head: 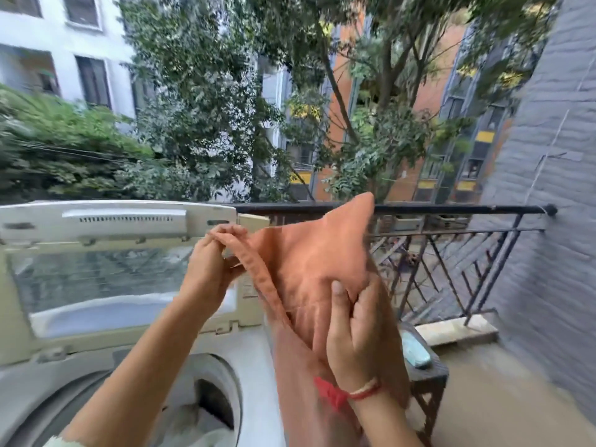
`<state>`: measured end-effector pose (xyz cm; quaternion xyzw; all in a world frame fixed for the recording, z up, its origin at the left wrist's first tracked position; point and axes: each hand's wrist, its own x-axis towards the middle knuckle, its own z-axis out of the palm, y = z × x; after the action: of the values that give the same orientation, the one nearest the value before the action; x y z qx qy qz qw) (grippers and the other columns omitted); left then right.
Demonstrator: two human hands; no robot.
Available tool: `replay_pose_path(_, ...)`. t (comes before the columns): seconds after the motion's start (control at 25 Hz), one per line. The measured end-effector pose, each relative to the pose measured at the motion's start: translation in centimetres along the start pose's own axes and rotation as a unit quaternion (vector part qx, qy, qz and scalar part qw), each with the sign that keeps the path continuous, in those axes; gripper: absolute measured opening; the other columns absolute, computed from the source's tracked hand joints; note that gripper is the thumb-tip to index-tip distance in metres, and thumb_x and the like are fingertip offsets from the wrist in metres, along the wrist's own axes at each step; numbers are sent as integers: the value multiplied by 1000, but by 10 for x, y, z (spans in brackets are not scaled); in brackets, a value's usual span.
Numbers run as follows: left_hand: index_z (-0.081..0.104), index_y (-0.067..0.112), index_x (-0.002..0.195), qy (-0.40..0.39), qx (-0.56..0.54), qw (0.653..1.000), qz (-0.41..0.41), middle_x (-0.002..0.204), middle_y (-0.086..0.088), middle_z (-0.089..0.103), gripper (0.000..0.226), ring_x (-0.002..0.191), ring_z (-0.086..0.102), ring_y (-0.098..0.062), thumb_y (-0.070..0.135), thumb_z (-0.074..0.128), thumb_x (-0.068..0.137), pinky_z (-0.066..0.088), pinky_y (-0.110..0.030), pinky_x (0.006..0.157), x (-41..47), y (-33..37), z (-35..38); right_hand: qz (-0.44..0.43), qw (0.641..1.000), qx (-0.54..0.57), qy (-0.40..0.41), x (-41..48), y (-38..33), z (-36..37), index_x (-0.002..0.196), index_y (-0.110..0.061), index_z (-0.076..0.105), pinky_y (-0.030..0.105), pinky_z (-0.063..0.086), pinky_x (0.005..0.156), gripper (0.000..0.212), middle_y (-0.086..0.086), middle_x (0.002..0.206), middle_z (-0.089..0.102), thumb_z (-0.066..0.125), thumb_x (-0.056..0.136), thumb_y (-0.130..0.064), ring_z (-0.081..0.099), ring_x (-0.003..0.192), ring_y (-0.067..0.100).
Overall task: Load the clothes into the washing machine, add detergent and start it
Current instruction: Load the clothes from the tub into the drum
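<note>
A rust-orange garment [309,253], soft and creased with a thick hemmed edge, is held up above the open washing machine [254,366]. The left grip [209,262] pinches that hem; the right grip [354,337] is clamped on a fold lower down. The raised lid [96,269] stands behind.

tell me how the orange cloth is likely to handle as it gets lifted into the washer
Probably floppy: the orange cloth sags and folds between the left hand and right hand. Likely light, since finger pinches alone hold it up.
</note>
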<state>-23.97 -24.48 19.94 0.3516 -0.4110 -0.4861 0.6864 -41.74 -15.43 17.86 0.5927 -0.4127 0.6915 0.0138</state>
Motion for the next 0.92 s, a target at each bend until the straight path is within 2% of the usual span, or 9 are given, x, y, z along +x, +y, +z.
replay_pose_path(0.16,59,16,76,104,-31,984,-139,79,-1,62,28,51,63,-14,21,36,92,48,-18,47,-18,-38,-100,26,977,90,-193,-58,5,65,98,-4,50,-5,33,77,15,-20,88,53,53,85,3,48,86,-25)
replay_pose_path(0.32,38,12,62,163,-120,960,-193,64,-12,54,42,58,58,-23,37,35,95,42,-30,64,-42,-62,-156,44,909,76,-407,-105,6,116,110,-16,47,11,39,77,31,-14,95,57,41,89,-38,59,89,7)
replay_pose_path(0.44,51,7,70,107,-100,956,-255,87,-22,57,65,72,58,-26,67,32,89,45,-35,71,-58,-80,-194,139,865,89,-475,-137,15,140,113,-18,46,31,48,81,24,-5,99,63,46,90,-24,61,91,16)
replay_pose_path(0.52,67,4,84,41,13,963,-265,84,-20,68,67,68,65,-24,61,34,92,49,-31,63,-65,-93,-207,141,802,59,-577,-155,21,152,116,-20,48,34,47,88,27,1,106,64,51,90,-16,59,97,14)
replay_pose_path(0.64,61,1,107,151,180,947,-217,90,-16,69,21,65,61,-15,14,54,93,47,-26,61,-69,-117,-213,181,663,31,-726,-178,26,160,117,-20,56,18,41,90,33,2,116,64,49,85,-22,54,101,3)
replay_pose_path(0.68,59,2,112,193,196,934,-229,87,-17,65,22,56,56,-13,4,51,91,45,-23,54,-72,-126,-217,223,666,61,-709,-178,30,156,110,-14,63,17,42,91,31,6,113,67,46,84,-16,56,98,4)
replay_pose_path(0.76,60,3,112,220,183,923,-258,78,-14,62,26,41,45,-11,-2,47,90,38,-18,40,-78,-139,-228,282,751,56,-595,-164,59,146,97,-9,69,32,48,95,35,11,103,70,41,80,3,64,99,20)
replay_pose_path(0.84,64,5,107,222,199,915,-272,81,-13,66,23,46,48,-14,1,48,91,40,-18,42,-81,-150,-239,251,832,-103,-485,-138,109,131,111,-16,64,39,46,98,46,12,116,65,44,76,7,59,111,31)
replay_pose_path(0.92,68,6,98,229,230,909,-262,91,-14,70,17,66,59,-19,11,54,91,49,-22,58,-80,-153,-242,255,778,-232,-525,-119,155,114,139,-18,40,36,35,107,62,14,146,39,55,81,-3,40,132,31)
